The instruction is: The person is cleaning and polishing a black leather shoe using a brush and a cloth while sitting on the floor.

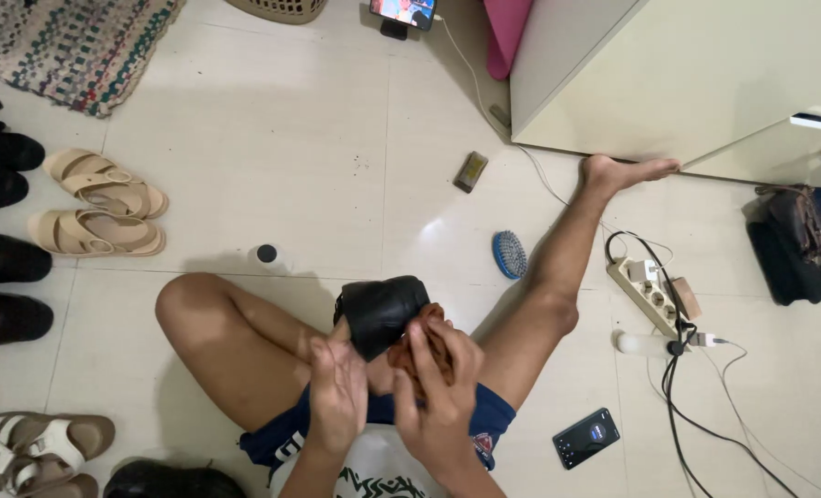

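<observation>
I see my left hand (336,392) gripping the black leather shoe (381,314), stiff-soled, smooth, probably slippery; my right hand (438,387) presses a soft brown cloth (429,343) against it.

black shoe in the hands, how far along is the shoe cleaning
In hand: the left hand steadies the black shoe while the right hand presses a brown cloth on it. Not in use: the blue brush lies on the floor. The other dark shoes sit at the left; whether they are cleaned cannot be told.

Black shoe (381,312) smooth matt leather; rust cloth (426,349) soft; floor tiles (272,157) glossy.
</observation>
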